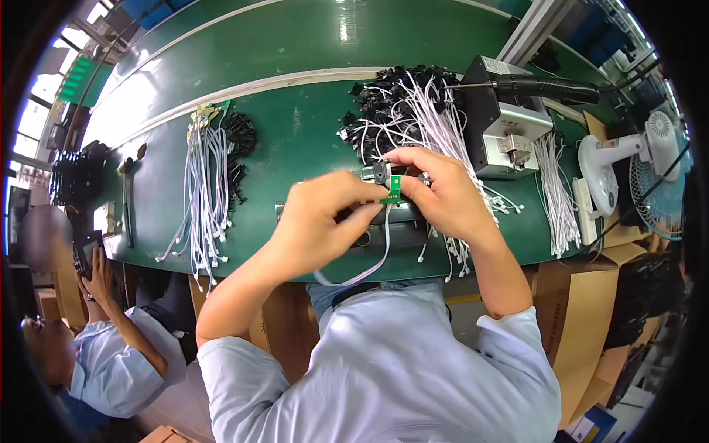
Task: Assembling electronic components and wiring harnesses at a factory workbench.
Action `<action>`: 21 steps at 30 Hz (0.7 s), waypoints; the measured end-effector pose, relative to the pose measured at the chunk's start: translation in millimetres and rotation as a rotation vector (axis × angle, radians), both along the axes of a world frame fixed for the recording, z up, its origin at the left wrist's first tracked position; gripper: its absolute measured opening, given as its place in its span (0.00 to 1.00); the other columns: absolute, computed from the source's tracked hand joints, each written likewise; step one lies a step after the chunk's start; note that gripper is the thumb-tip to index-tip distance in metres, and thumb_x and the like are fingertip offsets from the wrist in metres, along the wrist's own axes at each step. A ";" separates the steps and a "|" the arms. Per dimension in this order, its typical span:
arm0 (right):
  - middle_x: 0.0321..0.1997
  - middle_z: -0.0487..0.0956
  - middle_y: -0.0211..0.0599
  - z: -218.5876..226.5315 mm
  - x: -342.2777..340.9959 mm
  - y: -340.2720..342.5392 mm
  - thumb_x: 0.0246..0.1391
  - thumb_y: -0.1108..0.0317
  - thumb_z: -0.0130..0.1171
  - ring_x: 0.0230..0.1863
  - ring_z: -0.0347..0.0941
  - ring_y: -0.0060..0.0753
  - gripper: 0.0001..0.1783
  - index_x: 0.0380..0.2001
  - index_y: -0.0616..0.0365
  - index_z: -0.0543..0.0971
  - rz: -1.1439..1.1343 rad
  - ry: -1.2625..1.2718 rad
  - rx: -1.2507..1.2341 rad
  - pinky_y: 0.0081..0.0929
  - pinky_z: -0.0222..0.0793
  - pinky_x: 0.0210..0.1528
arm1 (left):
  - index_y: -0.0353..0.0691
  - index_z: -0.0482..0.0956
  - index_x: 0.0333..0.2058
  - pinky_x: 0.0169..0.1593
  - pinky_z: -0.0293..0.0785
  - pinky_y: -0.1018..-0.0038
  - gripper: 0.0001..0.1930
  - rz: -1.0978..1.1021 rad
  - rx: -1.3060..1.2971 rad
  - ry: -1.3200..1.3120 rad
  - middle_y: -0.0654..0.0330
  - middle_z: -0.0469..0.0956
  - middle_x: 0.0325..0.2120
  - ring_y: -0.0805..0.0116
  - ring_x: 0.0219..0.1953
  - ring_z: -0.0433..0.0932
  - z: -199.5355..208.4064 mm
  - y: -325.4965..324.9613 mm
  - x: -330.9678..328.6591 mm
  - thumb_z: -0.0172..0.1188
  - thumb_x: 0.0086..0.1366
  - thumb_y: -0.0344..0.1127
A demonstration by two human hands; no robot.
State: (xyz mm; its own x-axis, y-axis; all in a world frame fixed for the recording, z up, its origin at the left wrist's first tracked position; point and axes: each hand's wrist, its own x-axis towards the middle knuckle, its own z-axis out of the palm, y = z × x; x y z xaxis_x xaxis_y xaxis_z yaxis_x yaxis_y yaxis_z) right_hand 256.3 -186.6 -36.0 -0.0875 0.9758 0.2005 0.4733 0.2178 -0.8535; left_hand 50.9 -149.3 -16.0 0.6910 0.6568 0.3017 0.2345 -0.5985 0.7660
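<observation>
Both my hands meet over a dark metal fixture point(402, 215) near the table's front edge. My left hand point(317, 218) is closed, thumb and forefinger pinching the lower left side of a small green circuit board point(395, 186). A white cable point(386, 244) hangs from the board and curves down to the left. My right hand point(443, 193) is curled on the other side. Its thumb lies against the board's right edge, and its forefinger reaches over a small black part point(381, 173) behind the board. What the right fingers grip is mostly hidden.
Behind my right hand lies a pile of white cables with black ends point(413, 103). A black-and-silver machine point(506, 122) carries an electric screwdriver point(546, 89). More white cables point(207, 184) lie left, beside a dark tool point(128, 199). White fans point(600, 173) stand right; a co-worker point(122, 362) sits left.
</observation>
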 end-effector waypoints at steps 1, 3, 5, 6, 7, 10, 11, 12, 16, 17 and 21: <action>0.42 0.80 0.44 -0.3 1.2 -0.5 0.51 0.71 0.60 0.41 0.77 0.39 0.16 0.44 0.62 0.77 0.001 0.002 0.006 0.29 0.72 0.43 | 0.33 0.78 0.37 0.34 0.72 0.70 0.12 -0.028 0.240 -0.096 0.55 0.77 0.31 0.60 0.28 0.77 -13.1 0.8 4.3 0.63 0.51 0.21; 0.42 0.80 0.44 -4.4 2.8 -0.1 0.52 0.70 0.59 0.42 0.77 0.41 0.16 0.44 0.62 0.77 0.005 -0.003 0.031 0.29 0.72 0.43 | 0.35 0.79 0.35 0.33 0.74 0.70 0.12 0.042 0.425 -0.099 0.55 0.78 0.31 0.60 0.29 0.78 -12.8 -0.4 11.6 0.65 0.49 0.20; 0.42 0.80 0.44 -2.4 3.0 -1.2 0.52 0.70 0.60 0.42 0.77 0.41 0.16 0.44 0.62 0.77 0.008 0.002 0.006 0.30 0.72 0.43 | 0.35 0.79 0.33 0.33 0.75 0.69 0.11 0.093 0.537 -0.061 0.56 0.79 0.31 0.59 0.30 0.77 -12.1 0.2 11.2 0.67 0.48 0.21; 0.43 0.80 0.44 -1.6 3.0 -1.4 0.52 0.70 0.60 0.42 0.77 0.41 0.16 0.44 0.62 0.77 0.011 0.003 -0.007 0.30 0.72 0.44 | 0.34 0.79 0.33 0.33 0.75 0.69 0.12 0.104 0.544 -0.049 0.56 0.78 0.31 0.59 0.31 0.77 -12.8 0.8 10.5 0.67 0.48 0.21; 0.42 0.80 0.44 -2.5 3.2 -1.0 0.52 0.69 0.60 0.42 0.77 0.41 0.16 0.44 0.62 0.77 0.017 0.003 0.003 0.30 0.72 0.43 | 0.34 0.79 0.33 0.33 0.75 0.69 0.12 0.115 0.551 -0.037 0.56 0.78 0.31 0.59 0.31 0.77 -14.2 1.6 9.9 0.67 0.48 0.21; 0.42 0.80 0.44 -4.5 2.5 -0.4 0.52 0.68 0.60 0.41 0.77 0.41 0.16 0.44 0.62 0.77 0.027 0.007 0.023 0.30 0.72 0.43 | 0.34 0.79 0.33 0.33 0.73 0.69 0.12 0.112 0.579 0.005 0.57 0.77 0.31 0.60 0.30 0.76 -17.3 1.6 6.1 0.67 0.47 0.21; 0.41 0.80 0.43 -3.7 1.6 -0.8 0.52 0.68 0.60 0.41 0.77 0.41 0.16 0.44 0.62 0.77 0.025 0.011 0.026 0.30 0.72 0.43 | 0.34 0.79 0.33 0.33 0.72 0.70 0.13 0.104 0.590 0.019 0.57 0.77 0.31 0.61 0.30 0.75 -18.2 0.9 4.5 0.66 0.46 0.21; 0.41 0.80 0.43 -2.8 1.2 -0.9 0.52 0.68 0.61 0.41 0.77 0.41 0.16 0.44 0.62 0.77 0.024 0.013 0.030 0.30 0.72 0.42 | 0.35 0.78 0.33 0.34 0.70 0.69 0.13 0.102 0.616 0.039 0.58 0.76 0.32 0.61 0.31 0.74 -19.9 0.2 3.3 0.64 0.45 0.22; 0.39 0.79 0.43 -0.5 2.1 -2.1 0.52 0.68 0.61 0.40 0.77 0.41 0.15 0.43 0.62 0.77 0.029 -0.001 0.036 0.31 0.71 0.41 | 0.35 0.77 0.34 0.37 0.65 0.68 0.15 0.093 0.690 0.103 0.59 0.74 0.34 0.62 0.34 0.72 -20.7 -2.6 1.8 0.59 0.43 0.25; 0.39 0.79 0.43 -0.2 1.8 -2.0 0.52 0.68 0.61 0.40 0.76 0.42 0.15 0.42 0.62 0.77 0.022 0.005 0.033 0.31 0.71 0.41 | 0.36 0.77 0.34 0.38 0.65 0.67 0.15 0.090 0.700 0.115 0.59 0.74 0.34 0.62 0.34 0.72 -19.0 -2.8 2.2 0.59 0.43 0.26; 0.47 0.78 0.39 2.0 13.5 -3.2 0.50 0.70 0.62 0.44 0.75 0.32 0.20 0.48 0.61 0.76 0.080 -0.104 0.017 0.25 0.69 0.45 | 0.35 0.76 0.33 0.42 0.68 0.63 0.13 0.072 0.687 0.139 0.54 0.74 0.38 0.58 0.39 0.74 -18.9 -1.2 4.7 0.58 0.44 0.26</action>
State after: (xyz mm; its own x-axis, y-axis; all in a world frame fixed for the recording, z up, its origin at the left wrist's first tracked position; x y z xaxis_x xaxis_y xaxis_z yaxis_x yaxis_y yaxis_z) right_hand 269.9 -189.9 -33.9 -0.1859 0.9613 0.2032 0.5396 0.2727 -0.7965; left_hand 55.6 -150.4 -34.9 0.7151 0.3946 0.5770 0.3600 -0.9154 0.1799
